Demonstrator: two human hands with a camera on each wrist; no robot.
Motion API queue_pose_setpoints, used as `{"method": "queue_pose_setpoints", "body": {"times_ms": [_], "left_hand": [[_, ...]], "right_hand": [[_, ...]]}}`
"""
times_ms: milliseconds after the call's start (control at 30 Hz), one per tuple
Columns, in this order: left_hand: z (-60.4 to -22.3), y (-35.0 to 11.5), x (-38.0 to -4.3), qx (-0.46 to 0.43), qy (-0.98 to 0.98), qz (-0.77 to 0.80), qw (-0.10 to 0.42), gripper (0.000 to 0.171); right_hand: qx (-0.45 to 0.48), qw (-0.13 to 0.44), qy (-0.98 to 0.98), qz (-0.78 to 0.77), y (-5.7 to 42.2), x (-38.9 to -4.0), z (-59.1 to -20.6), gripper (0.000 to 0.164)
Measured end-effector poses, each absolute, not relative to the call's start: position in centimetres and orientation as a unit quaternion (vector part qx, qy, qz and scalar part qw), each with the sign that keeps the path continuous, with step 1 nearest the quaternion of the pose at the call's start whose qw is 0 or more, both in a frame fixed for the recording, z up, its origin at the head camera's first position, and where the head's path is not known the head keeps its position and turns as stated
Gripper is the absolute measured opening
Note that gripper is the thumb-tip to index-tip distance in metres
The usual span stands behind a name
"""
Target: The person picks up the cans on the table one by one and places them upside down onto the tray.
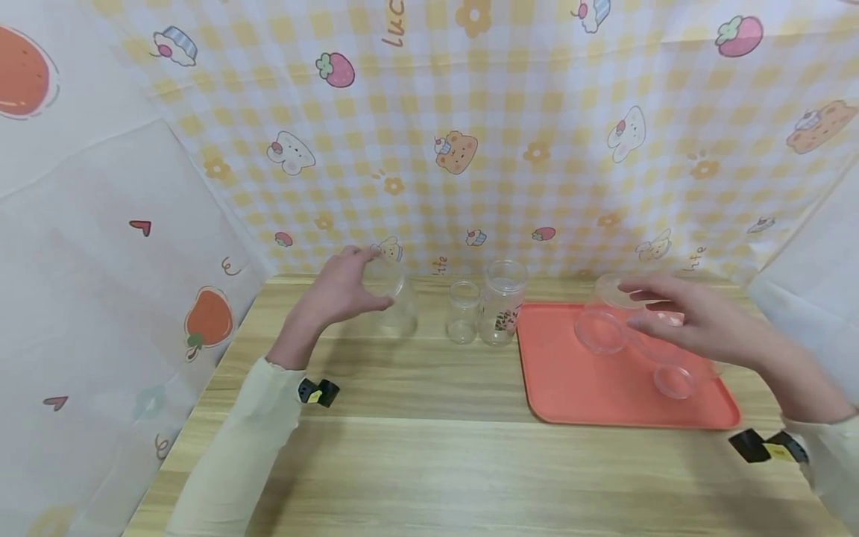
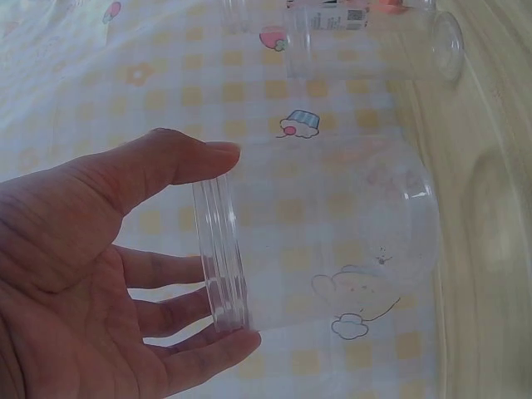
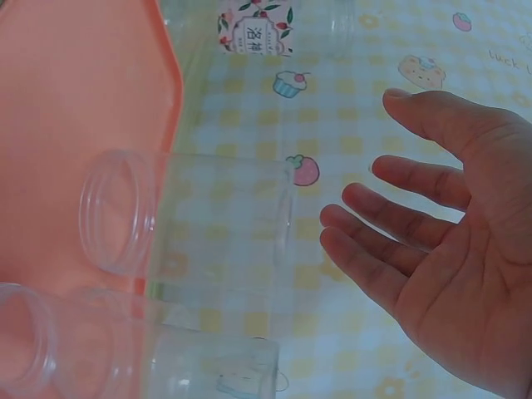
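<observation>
Pale sleeves (image 1: pixel 231 447) flank my view; left grip (image 1: pixel 338 289) pinches a clear jar (image 2: pixel 332 224), right grip (image 1: pixel 701 322) spreads loosely, holding nothing, near the tray (image 1: pixel 604 406).

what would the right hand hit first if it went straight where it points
Likely the clear jar on the tray, just ahead of the fingers, though depth is unclear.

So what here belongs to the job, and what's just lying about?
Likely the job:
Wide clear plastic jar in the left hand
Orange-red rectangular plastic tray
Clear cylindrical jars on it
Two upright clear jars beside it

Just surroundings:
Yellow-checked white cloth
Pale wooden tabletop
</observation>
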State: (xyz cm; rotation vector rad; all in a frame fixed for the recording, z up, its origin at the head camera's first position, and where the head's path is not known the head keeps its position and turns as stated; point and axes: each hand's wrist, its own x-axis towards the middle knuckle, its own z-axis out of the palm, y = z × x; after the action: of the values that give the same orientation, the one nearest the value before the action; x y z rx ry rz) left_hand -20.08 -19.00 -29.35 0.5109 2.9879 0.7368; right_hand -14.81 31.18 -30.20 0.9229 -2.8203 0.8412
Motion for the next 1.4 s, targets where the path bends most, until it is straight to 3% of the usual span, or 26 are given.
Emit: {"method": "queue_pose_setpoints", "body": {"times_ms": [1400], "left_hand": [[-28.4,-20.2,-18.4,0.164,0.918,0.355,-0.062,0.084]], "right_hand": [[0.257,0.044,-0.879,0.399,30.4,-14.3,-32.9,0.056]]}}
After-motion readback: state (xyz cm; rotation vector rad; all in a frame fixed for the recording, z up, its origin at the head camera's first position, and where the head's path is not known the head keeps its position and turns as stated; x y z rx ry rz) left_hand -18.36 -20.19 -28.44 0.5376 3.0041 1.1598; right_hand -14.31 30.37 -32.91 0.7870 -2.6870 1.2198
